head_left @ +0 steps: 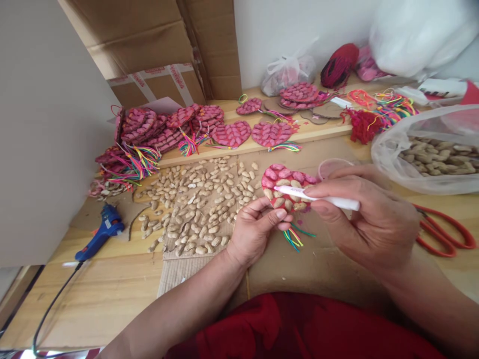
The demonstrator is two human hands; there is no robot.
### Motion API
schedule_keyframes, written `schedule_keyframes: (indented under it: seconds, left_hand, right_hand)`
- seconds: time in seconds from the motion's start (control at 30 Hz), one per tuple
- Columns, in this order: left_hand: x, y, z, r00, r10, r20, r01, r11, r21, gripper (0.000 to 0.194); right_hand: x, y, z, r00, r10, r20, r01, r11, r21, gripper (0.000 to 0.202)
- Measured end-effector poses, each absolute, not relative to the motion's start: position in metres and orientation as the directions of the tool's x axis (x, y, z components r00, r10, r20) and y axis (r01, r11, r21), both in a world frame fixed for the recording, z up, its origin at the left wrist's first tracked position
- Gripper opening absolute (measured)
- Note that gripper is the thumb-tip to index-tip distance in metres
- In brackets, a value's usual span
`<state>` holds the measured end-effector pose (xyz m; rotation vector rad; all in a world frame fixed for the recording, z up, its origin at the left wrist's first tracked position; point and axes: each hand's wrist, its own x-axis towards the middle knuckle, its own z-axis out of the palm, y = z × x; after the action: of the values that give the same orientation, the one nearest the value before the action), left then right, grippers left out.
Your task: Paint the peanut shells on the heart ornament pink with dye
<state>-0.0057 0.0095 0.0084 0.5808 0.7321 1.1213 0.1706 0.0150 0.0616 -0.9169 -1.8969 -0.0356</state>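
Note:
My left hand pinches the lower left edge of a red heart-shaped ornament covered with peanuts in their shells. The peanuts along its top are pink, while those lower down keep their tan colour. Green, yellow and pink tassel cords hang beneath it. In my right hand is a white marker pen, held between thumb and fingers. Its pink tip is at a peanut on the heart's left side. The heart's right part is hidden behind the pen and my right fingers.
Loose peanuts lie spread on cardboard to the left, near a blue glue gun with a cord. Pink peanut hearts line the raised board behind. Red-handled scissors and a bag of peanuts are on the right.

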Motion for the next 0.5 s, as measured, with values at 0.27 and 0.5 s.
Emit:
schedule_keyframes:
  seconds: [0.27,0.5]
  left_hand:
    - [-0.0058,0.0092,0.0079,0.254,0.948,-0.19,-0.595,0.308,0.742,0.023]
    - [-0.0053,0.0093,0.0082,0.245,0.95,-0.194,-0.595,0.305,0.744,0.023]
  right_hand:
    - [0.1689,0.0156,0.0622,-0.237,0.568,0.788,0.592,0.728,-0.347,0.021]
    - [0.1681,0.0154,0.0615,-0.211,0.569,0.795,0.606,0.714,-0.35,0.021]
